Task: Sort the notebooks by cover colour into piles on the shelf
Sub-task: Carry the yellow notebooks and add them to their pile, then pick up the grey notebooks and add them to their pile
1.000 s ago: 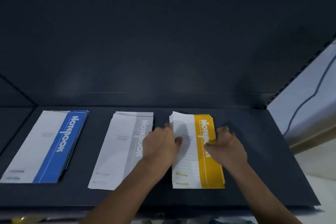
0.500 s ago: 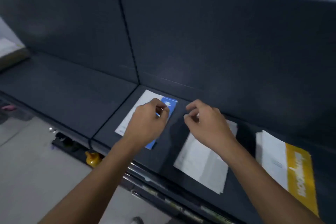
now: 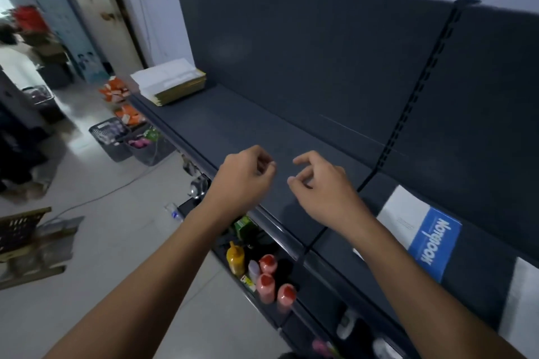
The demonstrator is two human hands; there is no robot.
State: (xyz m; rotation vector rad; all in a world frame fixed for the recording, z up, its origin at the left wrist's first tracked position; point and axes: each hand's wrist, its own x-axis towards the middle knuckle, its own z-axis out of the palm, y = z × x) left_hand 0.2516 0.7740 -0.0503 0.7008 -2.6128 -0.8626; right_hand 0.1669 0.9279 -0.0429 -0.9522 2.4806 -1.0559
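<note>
Fingers loosely curled, gripping nothing: left hand (image 3: 243,176) and right hand (image 3: 319,186) above bare shelf (image 3: 233,125), probably bound for unsorted stack (image 3: 170,83) at far-left end; blue notebook pile (image 3: 423,237) near right edge.

Both hands (image 3: 291,181) (empty) now hover over bare shelf (image 3: 233,125), left of the blue pile (image 3: 420,233).

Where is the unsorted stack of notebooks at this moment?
In the head view the stack of notebooks sits at the far left end of the dark shelf, against the white wall, well beyond both empty hands and far from the blue notebook pile at right.
</note>
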